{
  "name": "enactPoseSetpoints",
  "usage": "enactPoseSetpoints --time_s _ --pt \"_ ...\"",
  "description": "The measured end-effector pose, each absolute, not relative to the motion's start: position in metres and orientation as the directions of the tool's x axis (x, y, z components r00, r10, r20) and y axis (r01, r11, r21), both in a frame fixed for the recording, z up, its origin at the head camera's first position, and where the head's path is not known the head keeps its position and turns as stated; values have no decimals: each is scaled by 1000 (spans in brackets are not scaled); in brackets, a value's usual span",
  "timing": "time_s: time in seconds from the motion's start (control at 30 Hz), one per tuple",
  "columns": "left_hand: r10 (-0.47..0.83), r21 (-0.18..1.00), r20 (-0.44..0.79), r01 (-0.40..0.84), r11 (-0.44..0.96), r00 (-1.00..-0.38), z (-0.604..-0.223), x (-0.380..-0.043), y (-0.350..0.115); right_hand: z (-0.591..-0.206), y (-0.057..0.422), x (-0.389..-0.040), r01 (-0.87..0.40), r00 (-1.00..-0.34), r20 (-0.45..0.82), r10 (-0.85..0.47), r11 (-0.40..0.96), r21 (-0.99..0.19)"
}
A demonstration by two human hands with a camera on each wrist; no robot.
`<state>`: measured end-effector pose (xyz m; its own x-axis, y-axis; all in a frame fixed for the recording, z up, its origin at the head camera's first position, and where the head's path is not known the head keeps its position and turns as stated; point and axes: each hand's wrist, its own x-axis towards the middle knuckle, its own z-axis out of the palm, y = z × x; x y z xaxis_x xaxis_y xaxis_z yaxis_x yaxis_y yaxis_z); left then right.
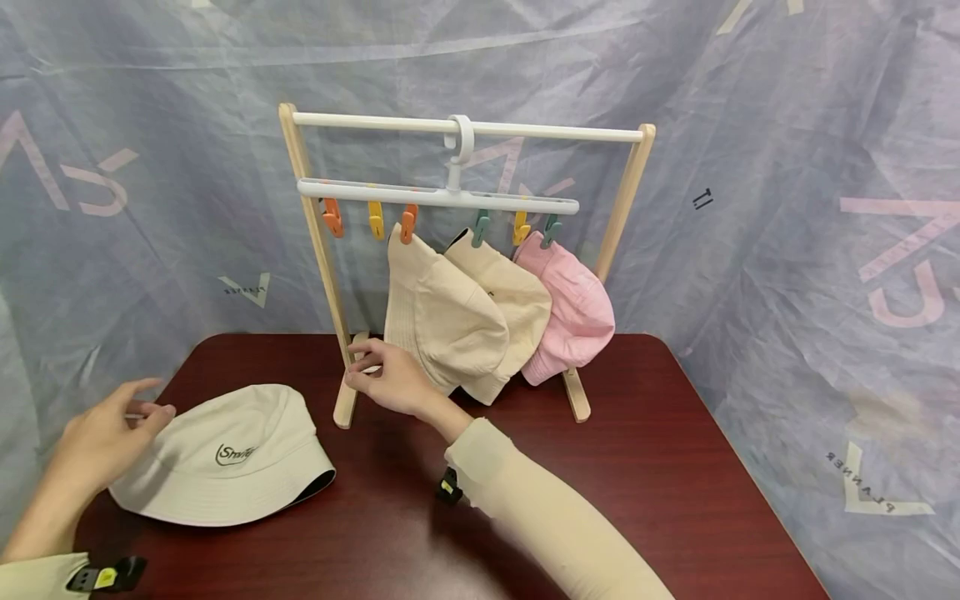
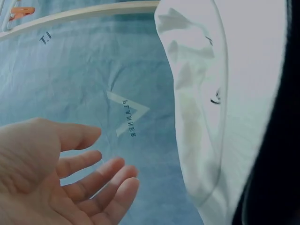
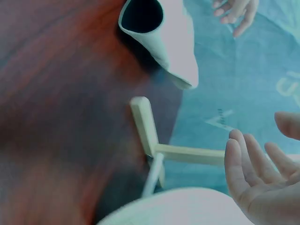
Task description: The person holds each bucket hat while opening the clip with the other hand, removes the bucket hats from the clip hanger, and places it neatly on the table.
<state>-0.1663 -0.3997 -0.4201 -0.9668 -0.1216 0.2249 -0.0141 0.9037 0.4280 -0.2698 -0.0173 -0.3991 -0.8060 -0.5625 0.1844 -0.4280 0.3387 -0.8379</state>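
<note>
A cream bucket hat with dark lettering lies on the table at the left, its dark lining showing under the brim. Just above its left side hovers my left hand, fingers loosely bent and holding nothing. My right hand is in front of the rack's left post, fingers relaxed, nothing in them; the right wrist view also shows this hand with its palm bare. Close to its right hangs a beige bucket hat, its brim in an orange clothespin.
A wooden rack carries a white hanger with several coloured clips. Behind the beige hat hang a pale yellow hat and a pink hat. At the left, an orange clip and a yellow clip hold nothing.
</note>
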Motion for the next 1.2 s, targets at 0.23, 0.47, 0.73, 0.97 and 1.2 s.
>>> enactPoseSetpoints --time_s 0.23,0.47,0.73,0.97,1.2 --pt "-87 467 321 77 881 -943 -413 -173 -384 -374 0 -275 -483 -788 243 -566 322 -814" --pt "-74 483 405 145 863 -911 -398 -186 -361 -350 20 -279 -486 -810 261 -524 352 -800" --pt "-47 501 464 218 837 -884 -383 -201 -336 -333 36 -284 -503 -814 298 -498 349 -791" --pt "-19 521 481 269 810 -876 -367 -210 -312 -317 47 -291 -533 -811 351 -468 346 -772" --pt "27 530 522 349 773 -852 -354 -221 -286 -303 56 -295 -538 -811 381 -445 310 -784"
